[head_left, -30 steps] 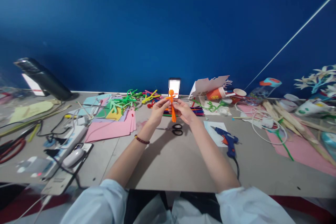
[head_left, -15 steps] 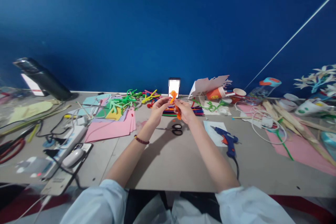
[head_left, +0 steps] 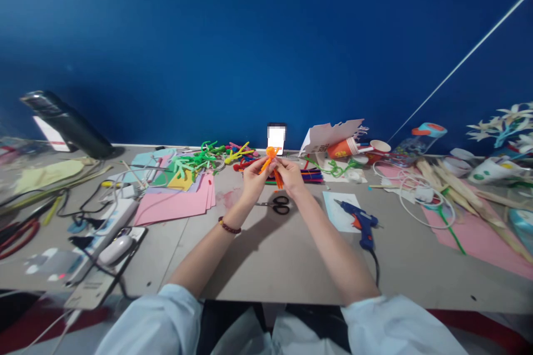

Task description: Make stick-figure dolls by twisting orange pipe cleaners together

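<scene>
Between my two hands is an orange pipe cleaner piece [head_left: 272,152], bent into a small bundle at the top with strands hanging below. My left hand [head_left: 255,178] pinches it from the left, and my right hand [head_left: 291,177] closes on it from the right; the fingertips meet and partly hide it. Beneath the hands, black-handled scissors [head_left: 280,205] lie on the table. Behind my hands lies a bundle of coloured pipe cleaners [head_left: 312,176]. A phone [head_left: 276,136] with a bright screen stands against the blue wall.
Pink paper sheets [head_left: 175,203] and green pipe cleaner shapes [head_left: 194,165] lie to the left, near a power strip [head_left: 106,233] and a dark bottle [head_left: 69,125]. On the right are a blue glue gun [head_left: 362,222], paper cups [head_left: 343,148] and a coiled white cable [head_left: 425,194].
My left hand has moved slightly right, closer to my right hand. The orange piece has turned, and its strands now hang between both hands.
</scene>
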`<state>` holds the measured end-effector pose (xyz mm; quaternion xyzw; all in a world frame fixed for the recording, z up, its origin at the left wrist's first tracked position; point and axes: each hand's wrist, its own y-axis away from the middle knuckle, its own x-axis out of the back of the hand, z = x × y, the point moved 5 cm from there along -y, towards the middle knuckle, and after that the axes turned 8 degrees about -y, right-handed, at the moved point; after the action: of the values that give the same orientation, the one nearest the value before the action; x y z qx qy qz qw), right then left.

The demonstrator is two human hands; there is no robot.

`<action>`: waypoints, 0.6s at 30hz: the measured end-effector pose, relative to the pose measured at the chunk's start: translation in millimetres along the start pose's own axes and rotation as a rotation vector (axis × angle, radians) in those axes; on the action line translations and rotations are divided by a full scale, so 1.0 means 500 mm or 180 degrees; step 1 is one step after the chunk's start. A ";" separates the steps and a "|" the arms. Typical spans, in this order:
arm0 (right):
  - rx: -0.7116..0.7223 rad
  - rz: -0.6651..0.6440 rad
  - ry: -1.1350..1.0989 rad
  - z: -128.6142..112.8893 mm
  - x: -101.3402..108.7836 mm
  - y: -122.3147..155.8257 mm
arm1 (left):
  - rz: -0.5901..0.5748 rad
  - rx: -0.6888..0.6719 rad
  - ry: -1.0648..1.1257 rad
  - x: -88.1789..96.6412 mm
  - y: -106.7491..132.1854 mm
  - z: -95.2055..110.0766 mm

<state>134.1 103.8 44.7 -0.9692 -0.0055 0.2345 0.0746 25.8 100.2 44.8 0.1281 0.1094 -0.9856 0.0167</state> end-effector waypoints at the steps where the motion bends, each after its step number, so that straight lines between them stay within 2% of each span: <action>1: 0.0061 0.0017 0.0024 -0.001 -0.002 0.001 | 0.0035 0.0005 0.0014 0.000 0.003 0.005; 8: 0.0282 0.0131 0.0063 -0.014 -0.011 0.011 | 0.0149 -0.0087 0.0166 -0.012 0.022 0.033; 18: 0.0273 -0.0020 0.0075 -0.020 -0.013 0.015 | 0.0211 -0.0050 0.0252 -0.012 0.026 0.028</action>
<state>132.8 94.5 55.5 -0.9678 0.0024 0.2228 0.1169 29.1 84.7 56.9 0.1704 0.1135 -0.9777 0.0461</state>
